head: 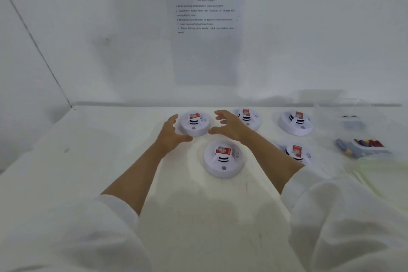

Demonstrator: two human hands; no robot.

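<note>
In the head view, the smoke detector [193, 125] stands on the white bench [110, 139], near the far edge and about in the middle of it. It is a round white disc with a raised centre part. This part has dark slots around it and a red label [195, 115] on top. There is a small grey dot on the front of the disc.

The left hand [171, 131] is at its left rim and the right hand [230, 127] is at its right rim. Both have the fingers spread and released, grasping nothing. I cannot tell whether the fingertips touch the rim.

A second detector [223, 159] of the same kind stands just in front, toward the near edge. A third detector [248, 118] is partly behind the right hand. Coloured batteries [362, 146] lie near the right edge. A printed sheet [205, 28] hangs on the wall behind the far edge.
</note>
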